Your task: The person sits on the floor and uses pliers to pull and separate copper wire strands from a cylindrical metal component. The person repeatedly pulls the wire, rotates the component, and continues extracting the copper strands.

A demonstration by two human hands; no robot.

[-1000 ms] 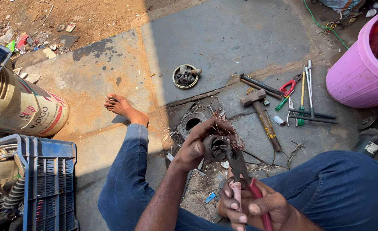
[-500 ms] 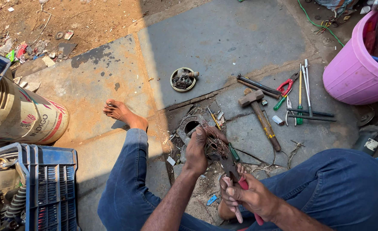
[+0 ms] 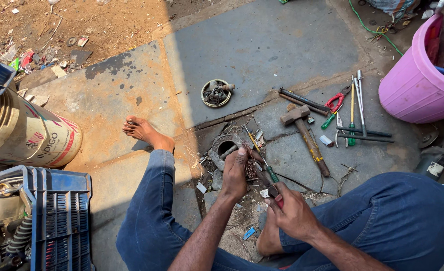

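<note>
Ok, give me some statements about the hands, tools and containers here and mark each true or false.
1. The left hand holds a tangle of wire. True.
2. The right hand grips a tool with red handles. True.
3. The hammer is in the bucket. False: it lies on the paving, apart from the bucket.
4. The bucket is blue. False: it is pink; the crate is blue.
5. A round tin of small parts sits on the paving. True.
</note>
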